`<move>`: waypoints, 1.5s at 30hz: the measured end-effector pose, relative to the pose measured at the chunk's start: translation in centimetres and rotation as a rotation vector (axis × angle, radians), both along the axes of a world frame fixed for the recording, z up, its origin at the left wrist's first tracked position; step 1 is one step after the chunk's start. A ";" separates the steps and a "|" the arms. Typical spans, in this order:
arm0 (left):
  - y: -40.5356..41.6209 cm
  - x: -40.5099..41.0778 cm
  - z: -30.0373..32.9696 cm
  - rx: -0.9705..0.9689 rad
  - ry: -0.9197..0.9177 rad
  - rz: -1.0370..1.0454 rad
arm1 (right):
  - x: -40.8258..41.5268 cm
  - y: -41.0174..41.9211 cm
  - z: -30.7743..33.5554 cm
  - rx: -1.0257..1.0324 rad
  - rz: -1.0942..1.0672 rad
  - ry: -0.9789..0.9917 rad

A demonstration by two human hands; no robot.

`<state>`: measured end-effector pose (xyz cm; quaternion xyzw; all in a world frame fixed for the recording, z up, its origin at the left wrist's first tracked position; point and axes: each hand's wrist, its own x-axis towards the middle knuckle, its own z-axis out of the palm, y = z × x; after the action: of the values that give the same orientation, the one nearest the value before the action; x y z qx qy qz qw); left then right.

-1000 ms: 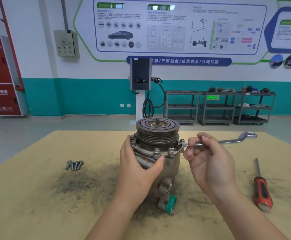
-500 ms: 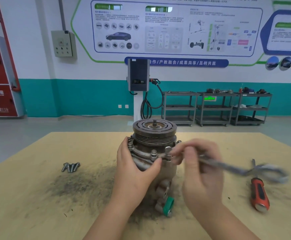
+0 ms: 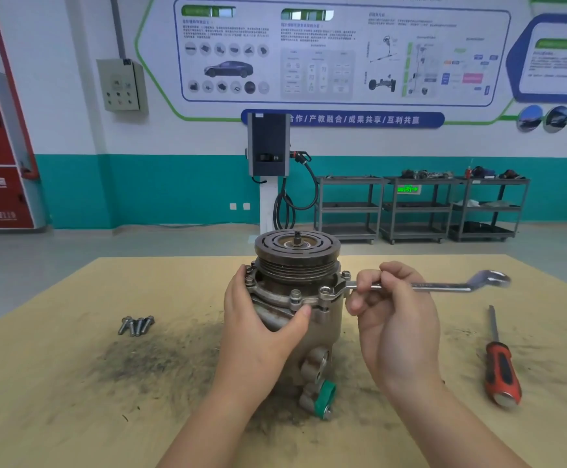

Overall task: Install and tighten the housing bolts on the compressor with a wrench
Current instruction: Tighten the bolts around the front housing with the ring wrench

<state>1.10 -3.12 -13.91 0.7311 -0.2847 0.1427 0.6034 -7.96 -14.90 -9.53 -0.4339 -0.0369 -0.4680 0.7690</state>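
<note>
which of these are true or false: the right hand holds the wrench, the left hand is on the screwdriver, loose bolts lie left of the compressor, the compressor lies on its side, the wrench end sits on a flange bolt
1. The right hand holds the wrench. True.
2. The left hand is on the screwdriver. False: it grips the compressor body; the screwdriver lies untouched on the table, right of the hands.
3. Loose bolts lie left of the compressor. True.
4. The compressor lies on its side. False: it stands upright with its pulley on top.
5. The wrench end sits on a flange bolt. True: its near end is around a bolt on the front right of the flange.
</note>
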 end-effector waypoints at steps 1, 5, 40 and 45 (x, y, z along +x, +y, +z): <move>0.0 0.0 0.0 -0.001 0.000 0.002 | -0.1 0.6 -0.4 -0.111 -0.090 -0.032; 0.1 0.0 0.1 -0.014 0.015 -0.018 | -0.5 3.1 -2.7 -0.768 -0.363 -0.017; 0.0 0.0 0.1 -0.036 -0.004 -0.026 | -1.6 2.2 -0.4 -0.586 -0.384 -0.056; -0.1 -1.1 0.2 -0.031 -0.076 0.061 | -1.4 1.0 1.1 -0.079 0.057 0.002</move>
<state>-0.05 -3.25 -13.74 0.7240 -0.2830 0.1930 0.5987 -9.34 -13.90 -8.44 -0.4630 -0.0668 -0.4436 0.7645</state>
